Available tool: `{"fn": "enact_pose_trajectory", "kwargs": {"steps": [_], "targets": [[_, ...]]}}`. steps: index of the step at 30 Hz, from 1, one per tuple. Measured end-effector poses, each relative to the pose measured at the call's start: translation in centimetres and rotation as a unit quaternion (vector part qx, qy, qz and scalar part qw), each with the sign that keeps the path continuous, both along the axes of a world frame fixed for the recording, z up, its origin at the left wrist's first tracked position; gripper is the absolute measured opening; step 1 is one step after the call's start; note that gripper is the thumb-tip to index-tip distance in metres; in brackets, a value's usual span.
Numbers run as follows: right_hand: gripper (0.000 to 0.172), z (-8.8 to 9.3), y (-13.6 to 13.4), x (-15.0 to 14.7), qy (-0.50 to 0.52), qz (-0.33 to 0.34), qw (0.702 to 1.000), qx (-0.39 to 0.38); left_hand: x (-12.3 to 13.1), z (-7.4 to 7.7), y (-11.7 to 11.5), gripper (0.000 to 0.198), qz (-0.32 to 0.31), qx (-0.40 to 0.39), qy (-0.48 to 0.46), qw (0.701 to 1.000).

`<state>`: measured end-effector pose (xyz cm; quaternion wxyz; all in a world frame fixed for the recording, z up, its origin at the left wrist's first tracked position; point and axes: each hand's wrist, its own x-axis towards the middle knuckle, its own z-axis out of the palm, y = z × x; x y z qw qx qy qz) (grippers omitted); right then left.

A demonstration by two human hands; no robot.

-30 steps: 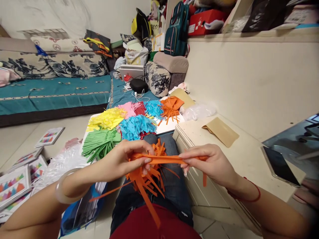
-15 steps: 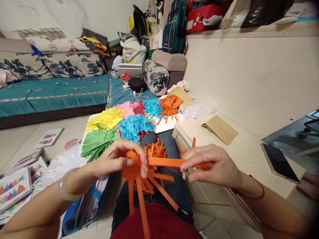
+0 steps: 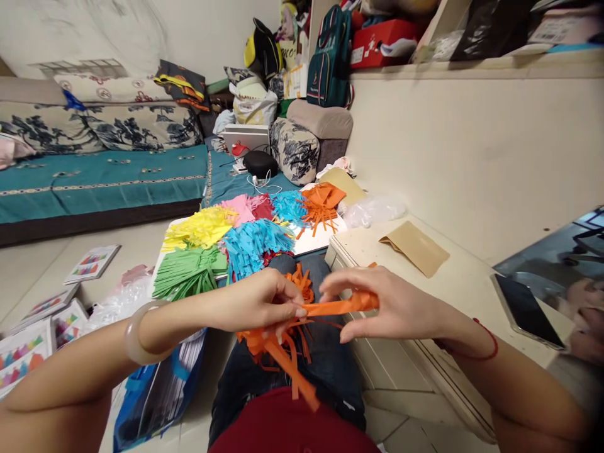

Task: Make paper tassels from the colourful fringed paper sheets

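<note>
My left hand is closed in a pinch on one end of an orange paper strip. Below its fingers hang more cut orange strips, over my lap. The pinched strip runs across to a bunched orange paper tassel lying in my right hand. There the thumb and forefinger are spread apart, with the tassel between them against the palm; the other fingers are mostly hidden. Behind the hands, a heap of orange fringe rests on my jeans.
Ahead, a white board bears fringed paper in yellow, green, blue and orange. A brown paper sheet and a phone lie on the right ledge. A blue bag stands at lower left.
My left hand has moved right and turned over, closer to my right hand. The right thumb and forefinger have spread. The strip between the hands is shorter, and the hanging strips have swung.
</note>
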<state>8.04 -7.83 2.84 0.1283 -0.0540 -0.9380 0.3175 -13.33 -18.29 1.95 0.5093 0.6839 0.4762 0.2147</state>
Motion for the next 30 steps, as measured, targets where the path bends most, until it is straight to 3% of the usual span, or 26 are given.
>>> {"fn": "enact_pose_trajectory", "kwargs": {"steps": [2,5,9,15,19,23,27,30], "targets": [[0.049,0.1,-0.5,-0.8,-0.036,-0.051,0.997,0.051,0.5,0.2,-0.2,0.028,0.022,0.058,0.065,0.996],[0.017,-0.1,-1.3,-2.1,-0.061,-0.067,0.995,0.05,1.0,0.3,-0.6,0.024,0.03,0.138,0.12,0.983],[0.014,-0.6,-1.7,-2.0,-0.044,-0.102,0.991,-0.074,0.4,0.2,-1.2,0.027,0.039,0.182,0.136,0.973],[0.018,-1.6,-2.1,-0.6,0.03,-0.133,0.953,-0.269,-0.6,-0.1,-2.2,0.03,0.07,0.193,0.117,0.972],[0.02,-2.0,-2.7,-0.5,0.1,-0.135,0.942,-0.29,-0.5,-0.5,-2.8,0.023,0.108,0.195,0.059,0.973],[0.018,-2.2,-2.9,-0.1,0.154,-0.102,0.941,-0.283,-0.3,-0.8,-3.3,0.024,0.137,0.183,-0.071,0.971],[0.029,-2.0,-2.5,0.5,0.194,-0.01,0.957,-0.216,-0.2,-0.8,-3.5,0.019,0.142,0.154,-0.21,0.955],[0.029,-1.4,-2.3,0.7,0.207,0.031,0.966,-0.151,-0.2,-0.7,-3.6,0.023,0.134,0.125,-0.257,0.949]]}}
